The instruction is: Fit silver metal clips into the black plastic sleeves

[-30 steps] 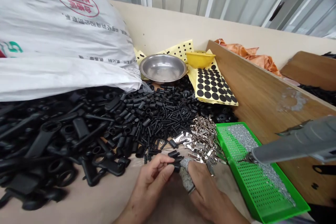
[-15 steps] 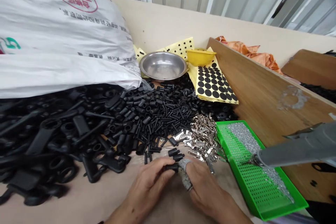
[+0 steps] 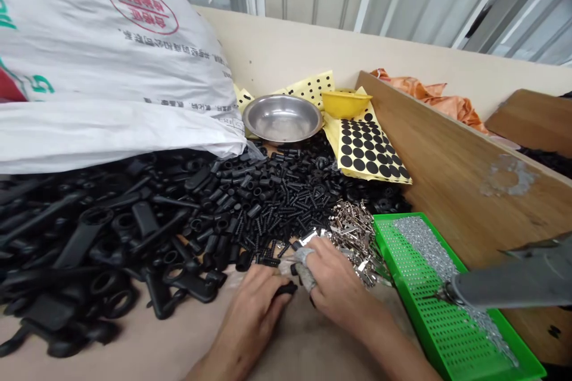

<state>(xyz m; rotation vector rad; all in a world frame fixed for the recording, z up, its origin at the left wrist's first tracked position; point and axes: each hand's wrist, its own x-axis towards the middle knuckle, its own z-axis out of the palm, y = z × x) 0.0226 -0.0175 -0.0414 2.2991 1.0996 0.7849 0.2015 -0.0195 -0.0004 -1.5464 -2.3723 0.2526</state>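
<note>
My left hand [image 3: 255,309] is low in the middle of the head view, its thumb and fingers closed on a small black plastic piece [image 3: 286,289]. To its right, my right hand [image 3: 333,280] reaches forward over the near edge of the small parts, with grey wrapping [image 3: 305,274] on a finger. Its fingers are bent together, and their tips hide what lies between them. A short black cylinder [image 3: 294,269] shows right beside those tips. Shiny metal clips [image 3: 355,229] lie heaped just beyond this hand. Black ribbed pins [image 3: 286,208] are spread ahead of both hands.
Large black plastic handles [image 3: 84,238] cover the left side beneath a white sack [image 3: 147,71]. A steel bowl [image 3: 283,119], yellow bowl [image 3: 346,104] and dotted sticker sheets [image 3: 370,152] stand behind. At right, a grey tool [image 3: 513,280] extends over a green tray [image 3: 447,333] with silvery bits.
My hands have moved apart. My right hand went forward toward the black cylinders and metal clips, while the left keeps its black piece. The whole view has shifted slightly.
</note>
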